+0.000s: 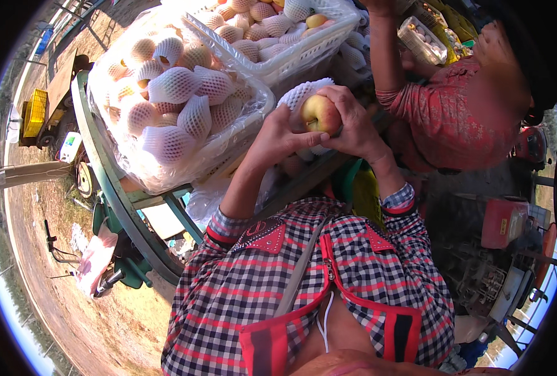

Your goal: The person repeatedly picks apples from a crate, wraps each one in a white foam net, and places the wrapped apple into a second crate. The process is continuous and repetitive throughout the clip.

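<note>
A yellow-red apple (321, 114) is held in front of my chest between both hands. My right hand (356, 120) grips its right side, with fingers over the top and the thumb below. From the left, my left hand (283, 136) has its thumb along the apple's lower edge; its other fingers are partly hidden. A white foam net sleeve (302, 96) sits behind the apple, against my left hand. How far it covers the apple's back cannot be seen. Left of my hands, a plastic-lined crate (255, 127) holds apples in foam nets (175, 84).
Another white crate (306, 51) of netted apples stands beyond, at the top. A person in a red patterned top (440, 113) is close on the right, one arm raised. A green metal frame (104, 164) borders the left. A red container (504, 223) and machinery stand right.
</note>
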Tool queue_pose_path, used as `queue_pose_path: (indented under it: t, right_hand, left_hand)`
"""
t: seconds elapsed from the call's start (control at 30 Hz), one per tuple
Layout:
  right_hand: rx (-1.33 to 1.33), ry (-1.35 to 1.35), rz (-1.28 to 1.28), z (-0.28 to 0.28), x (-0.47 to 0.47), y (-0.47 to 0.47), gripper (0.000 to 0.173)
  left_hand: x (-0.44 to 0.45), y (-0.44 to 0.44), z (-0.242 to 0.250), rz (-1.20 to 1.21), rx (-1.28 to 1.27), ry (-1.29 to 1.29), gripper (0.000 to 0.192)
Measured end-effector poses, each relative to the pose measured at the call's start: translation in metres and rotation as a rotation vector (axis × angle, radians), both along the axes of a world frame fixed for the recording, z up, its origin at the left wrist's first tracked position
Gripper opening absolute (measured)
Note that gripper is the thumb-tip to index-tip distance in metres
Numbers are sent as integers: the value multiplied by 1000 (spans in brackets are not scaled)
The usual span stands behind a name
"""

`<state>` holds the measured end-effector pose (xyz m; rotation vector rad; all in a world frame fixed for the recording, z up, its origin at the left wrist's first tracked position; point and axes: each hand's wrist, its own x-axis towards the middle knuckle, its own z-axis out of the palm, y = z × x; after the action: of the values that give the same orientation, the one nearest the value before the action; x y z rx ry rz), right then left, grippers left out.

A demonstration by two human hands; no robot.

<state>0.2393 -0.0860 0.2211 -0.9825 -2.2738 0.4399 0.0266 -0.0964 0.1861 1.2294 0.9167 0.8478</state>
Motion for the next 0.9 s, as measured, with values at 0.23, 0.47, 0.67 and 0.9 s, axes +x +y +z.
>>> queue_pose_path:
  t: [0.23,0.47,0.67,0.9]
  right_hand:
    - [-33,-104,18,3,3,0,76]
    - [-767,920,-247,2,45,-10,55]
    - [-1415,1165,174,-58,10,-32,56]
    - [-1468,1340,350,-46,7,-33,59]
  left_hand:
    - [16,-3,-2,114,68,-1,78]
    - [-6,-11,16,-116,-364,-613,93]
    - [12,-13,4,-409,-609,-834,98]
    - [0,-22,-22,-331,-647,-953,88]
